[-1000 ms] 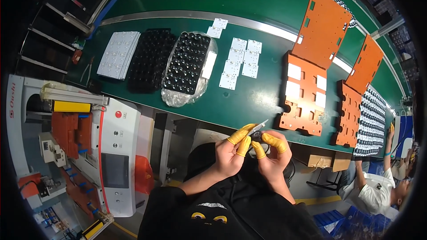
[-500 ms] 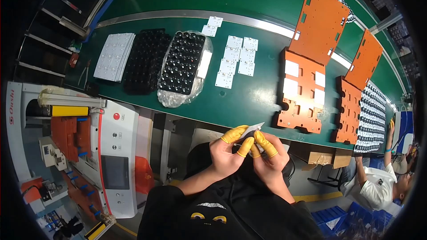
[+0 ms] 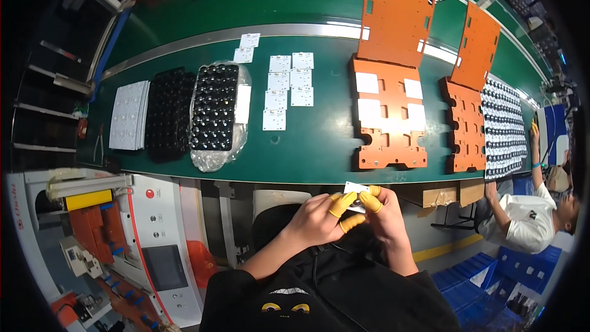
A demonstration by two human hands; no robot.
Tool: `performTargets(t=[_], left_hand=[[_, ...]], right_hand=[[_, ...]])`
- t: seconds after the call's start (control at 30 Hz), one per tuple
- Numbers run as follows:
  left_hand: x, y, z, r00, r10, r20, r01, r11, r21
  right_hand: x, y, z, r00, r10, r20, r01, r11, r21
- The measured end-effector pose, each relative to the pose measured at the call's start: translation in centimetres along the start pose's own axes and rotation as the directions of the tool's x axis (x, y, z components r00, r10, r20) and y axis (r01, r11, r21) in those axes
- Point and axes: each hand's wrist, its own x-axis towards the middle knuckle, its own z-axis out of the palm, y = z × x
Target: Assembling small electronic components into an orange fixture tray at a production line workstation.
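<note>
A small white circuit board is pinched between my two hands just off the front edge of the green table. On it, by the thumbs, sits a small dark round part, mostly covered by my fingers. My left hand, with yellow finger cots, grips the board from the left. From the right, my right hand holds it too, its yellow-covered thumb and finger on the board. Several similar white circuit boards lie in rows on the table beyond. An open orange fixture at the right carries white boards in its recesses.
Left on the table are a stack of white panels, a black tray, and a tray of dark round parts in clear plastic. A second orange fixture stands farther right. A machine is at lower left; a co-worker sits at right.
The board has tipped so its white face shows, and my fingers have shifted on it. My view has turned, so the table items appear farther left.
</note>
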Motion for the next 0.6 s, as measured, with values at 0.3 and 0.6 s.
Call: performTargets(t=[0.3, 0.6], left_hand=[[4.2, -2.8, 4.8, 0.76, -0.641, -0.109, 0.573, 0.739, -0.356], [7.7, -5.1, 7.0, 0.705, -0.709, -0.031, 0.693, 0.697, -0.187]], right_hand=[[0.7, -2.8, -4.7, 0.83, -0.509, -0.23, 0.443, 0.85, -0.284], [0.9, -3.8, -7.7, 0.84, -0.45, -0.305, 0.388, 0.889, -0.242]])
